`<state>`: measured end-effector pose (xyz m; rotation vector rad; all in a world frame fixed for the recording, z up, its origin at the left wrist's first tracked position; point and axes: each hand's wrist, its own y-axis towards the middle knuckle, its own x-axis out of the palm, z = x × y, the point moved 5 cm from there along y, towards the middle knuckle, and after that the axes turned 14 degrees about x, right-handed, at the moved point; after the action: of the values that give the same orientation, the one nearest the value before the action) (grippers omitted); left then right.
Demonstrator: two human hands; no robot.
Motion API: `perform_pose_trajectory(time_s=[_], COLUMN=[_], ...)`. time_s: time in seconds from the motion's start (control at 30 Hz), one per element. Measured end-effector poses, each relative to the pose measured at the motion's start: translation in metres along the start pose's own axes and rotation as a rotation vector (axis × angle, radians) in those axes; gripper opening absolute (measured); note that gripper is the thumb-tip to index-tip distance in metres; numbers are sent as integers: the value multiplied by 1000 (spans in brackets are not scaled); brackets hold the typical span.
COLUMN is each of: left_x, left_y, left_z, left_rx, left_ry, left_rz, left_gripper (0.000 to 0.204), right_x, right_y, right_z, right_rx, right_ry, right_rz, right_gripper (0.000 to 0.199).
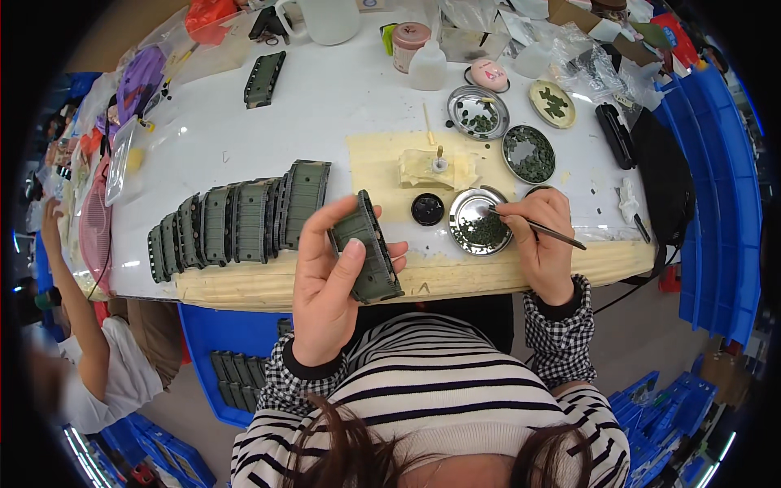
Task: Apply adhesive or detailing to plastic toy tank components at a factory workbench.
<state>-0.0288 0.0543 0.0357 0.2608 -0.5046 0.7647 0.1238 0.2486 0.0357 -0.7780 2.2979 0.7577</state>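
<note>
My left hand (327,281) grips a dark green, ribbed rectangular plastic part (368,254), tilted upright, with the thumb across its face. Between the fingers and thumb of my right hand (543,244) is a thin dark stick-like tool (557,235); whether it is tweezers I cannot tell. The tool's tip end points into a round metal dish (465,242) of small dark green pieces (486,231). Just left of that dish sits a small black round pot (428,209). A row of similar green parts (254,220) stands to the left of my left hand.
Behind the dish are a taped block (439,168), more dishes of green bits (530,154) and a white squeeze bottle (428,67). One green part (264,80) lies apart at the far left. Below the table edge, a blue crate (203,325) holds more parts. Another person (102,358) is at left.
</note>
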Motion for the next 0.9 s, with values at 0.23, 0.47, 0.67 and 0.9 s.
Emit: perform_pose_trajectory(time_s=[0.23, 0.47, 0.67, 0.9], left_x=[3, 28, 26, 19], left_y=[-7, -11, -12, -9], left_z=[-23, -41, -39, -42], left_rx=[-145, -375, -400, -316], left_ry=[-43, -248, -305, -357], left_rz=[-123, -299, -280, -163], left_gripper=[17, 27, 27, 25], right_x=[-5, 11, 24, 3], right_y=[-5, -2, -3, -15], right_z=[-6, -56, -55, -91], right_rx=[99, 120, 197, -387], right_ry=[292, 721, 778, 278], right_rz=[-62, -440, -480, -261], right_gripper=[13, 24, 24, 35])
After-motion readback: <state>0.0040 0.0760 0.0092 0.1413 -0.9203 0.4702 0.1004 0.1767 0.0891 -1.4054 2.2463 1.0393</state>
